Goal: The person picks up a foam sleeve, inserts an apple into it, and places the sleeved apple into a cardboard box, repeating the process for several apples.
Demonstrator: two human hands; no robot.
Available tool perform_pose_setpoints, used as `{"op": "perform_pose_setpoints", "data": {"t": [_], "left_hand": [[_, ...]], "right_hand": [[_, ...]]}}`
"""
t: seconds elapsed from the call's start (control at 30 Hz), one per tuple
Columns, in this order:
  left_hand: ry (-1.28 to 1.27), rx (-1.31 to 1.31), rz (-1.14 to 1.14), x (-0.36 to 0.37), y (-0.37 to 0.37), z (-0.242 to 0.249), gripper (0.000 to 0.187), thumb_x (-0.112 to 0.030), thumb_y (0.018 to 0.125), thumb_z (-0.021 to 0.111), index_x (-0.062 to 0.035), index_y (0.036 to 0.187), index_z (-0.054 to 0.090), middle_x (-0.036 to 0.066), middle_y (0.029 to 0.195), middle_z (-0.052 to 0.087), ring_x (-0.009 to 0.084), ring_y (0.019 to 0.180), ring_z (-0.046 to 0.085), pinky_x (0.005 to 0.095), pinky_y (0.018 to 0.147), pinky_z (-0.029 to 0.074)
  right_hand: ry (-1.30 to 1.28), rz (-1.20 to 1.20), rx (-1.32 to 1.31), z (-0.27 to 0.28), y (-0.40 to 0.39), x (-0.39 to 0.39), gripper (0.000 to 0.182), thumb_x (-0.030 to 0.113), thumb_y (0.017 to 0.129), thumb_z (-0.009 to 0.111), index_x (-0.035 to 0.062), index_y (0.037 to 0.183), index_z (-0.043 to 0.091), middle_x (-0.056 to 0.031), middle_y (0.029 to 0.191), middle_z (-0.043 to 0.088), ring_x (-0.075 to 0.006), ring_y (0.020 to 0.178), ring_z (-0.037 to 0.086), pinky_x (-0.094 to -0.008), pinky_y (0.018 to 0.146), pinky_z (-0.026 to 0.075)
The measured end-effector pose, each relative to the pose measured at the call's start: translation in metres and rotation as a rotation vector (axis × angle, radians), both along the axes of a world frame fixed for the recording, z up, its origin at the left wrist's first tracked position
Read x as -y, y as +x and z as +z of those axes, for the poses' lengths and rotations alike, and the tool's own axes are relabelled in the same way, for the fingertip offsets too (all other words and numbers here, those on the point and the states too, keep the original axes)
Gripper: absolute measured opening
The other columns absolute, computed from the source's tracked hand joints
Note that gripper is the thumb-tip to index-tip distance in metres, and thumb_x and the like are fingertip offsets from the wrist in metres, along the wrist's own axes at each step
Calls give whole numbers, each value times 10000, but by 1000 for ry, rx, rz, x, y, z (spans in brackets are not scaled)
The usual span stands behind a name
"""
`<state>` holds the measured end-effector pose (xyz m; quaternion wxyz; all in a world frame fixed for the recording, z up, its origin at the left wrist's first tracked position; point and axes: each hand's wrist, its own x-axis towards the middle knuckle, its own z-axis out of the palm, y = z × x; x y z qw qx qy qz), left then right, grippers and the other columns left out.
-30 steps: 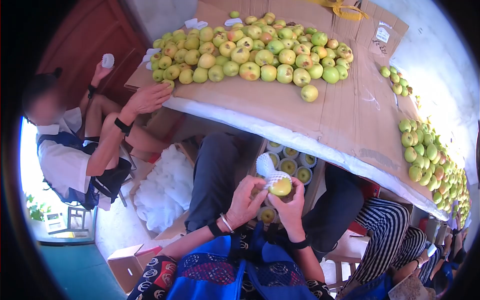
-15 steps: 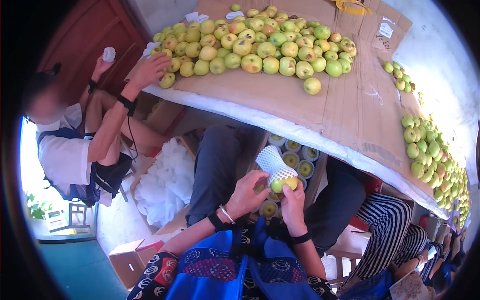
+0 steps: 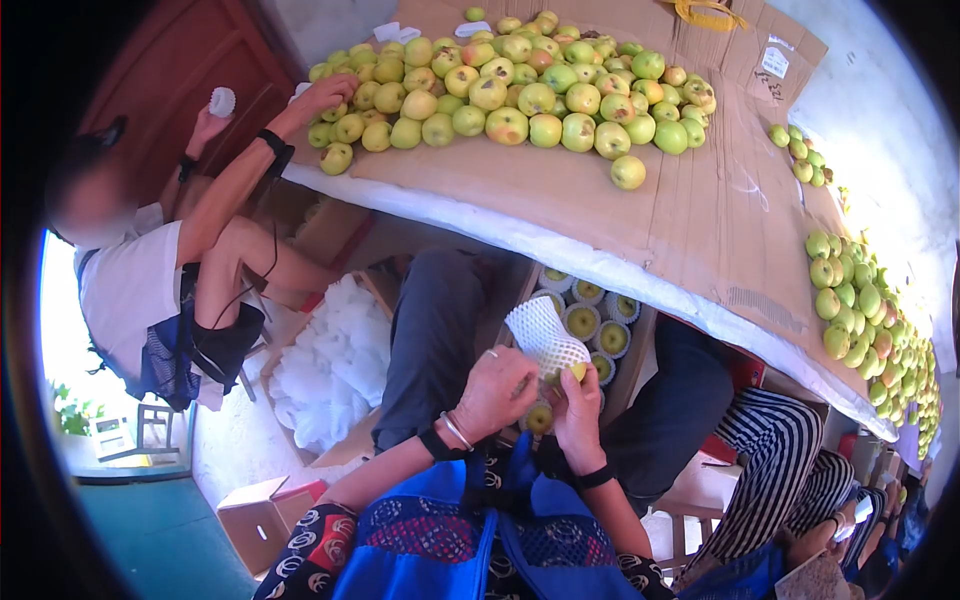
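Between my hands, above the open box, is a yellow-green apple (image 3: 577, 371) mostly covered by a white foam net (image 3: 545, 333), whose loose end stands up to the upper left. My right hand (image 3: 577, 410) is wrapped round the apple's lower right side. My left hand (image 3: 497, 391), with a ring and a bracelet, is closed at the net's left edge; its fingertips are partly hidden. Below and behind lie netted apples (image 3: 582, 321) in rows in the box.
Many loose apples (image 3: 537, 98) lie on the cardboard-covered table (image 3: 700, 215), with another heap (image 3: 850, 290) at right. A co-worker (image 3: 140, 270) sits at left, reaching to the apples. A box of white foam nets (image 3: 335, 365) stands left of my legs.
The foam net now covers more of the apple. My left hand has closed at the net's edge. The co-worker's hand has reached further up over the apple pile.
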<state>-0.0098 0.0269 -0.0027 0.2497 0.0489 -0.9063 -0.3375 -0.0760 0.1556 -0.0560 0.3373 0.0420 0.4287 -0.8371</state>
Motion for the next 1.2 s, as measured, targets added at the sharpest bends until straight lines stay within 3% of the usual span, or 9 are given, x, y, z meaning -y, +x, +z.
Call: {"op": "perform_pose_setpoints", "data": {"t": [0.27,0.33,0.37,0.43,0.47,0.57,0.63,0.7,1.2], "left_hand": [[210,13,-64,-8,2,-3,248,-56,686,673,-44,881,520,108,835,554,271,729,544,353,651,449],[352,166,129,-8,3,2,498,-46,690,698,-52,1131,467,122,1064,525,223,928,552,331,736,473],[358,171,125,-10,2,-2,498,-46,690,698,-52,1131,467,122,1064,525,223,928,552,331,736,473],[607,155,15,-11,-4,-16,765,-17,703,700,-89,1348,296,109,1261,417,190,1130,453,314,849,460],[930,240,-169,-9,-5,-20,825,32,749,645,-122,1418,187,83,1299,395,188,1189,407,310,924,431],[1263,178,-198,-5,-8,-24,759,37,772,604,-81,1407,205,110,1292,388,196,1147,435,305,957,391],[1373,186,-216,-1,-5,-20,735,44,792,586,-114,1407,214,77,1274,402,164,1125,445,288,906,428],[1539,168,-175,4,-4,-14,714,-4,811,604,-132,1403,225,58,1252,423,129,1100,453,280,845,459],[1508,174,-209,11,0,-16,608,-78,795,664,-119,1290,313,50,1164,489,139,1082,487,287,904,438]], "right_hand": [[157,-170,-263,14,-1,8,483,-26,764,622,11,1176,371,-102,1109,496,-159,1005,517,-272,835,455],[282,-158,-428,9,-3,5,534,12,719,682,12,1153,370,-108,1075,492,-167,998,513,-281,838,449],[289,-160,-424,11,-3,4,534,12,719,682,12,1153,370,-108,1075,492,-167,998,513,-281,838,449],[412,-114,-521,16,-7,5,571,70,680,738,12,1123,382,-100,1050,486,-169,1010,504,-292,843,442],[410,-115,-518,15,-6,5,571,70,680,738,12,1123,382,-100,1050,486,-169,1010,504,-292,843,442],[608,-50,-718,17,-8,1,477,122,765,686,1,1128,400,-99,1058,499,-151,975,521,-276,797,458],[297,101,-510,26,-14,-7,373,154,858,589,-9,1146,416,-94,1085,504,-126,921,543,-253,743,471],[262,87,-533,27,-15,-8,287,134,916,492,-9,1159,437,-79,1066,540,-96,872,557,-235,702,474],[239,36,-530,18,-11,-2,94,47,888,545,8,973,536,7,865,567,-40,769,525,-186,683,426]]}}
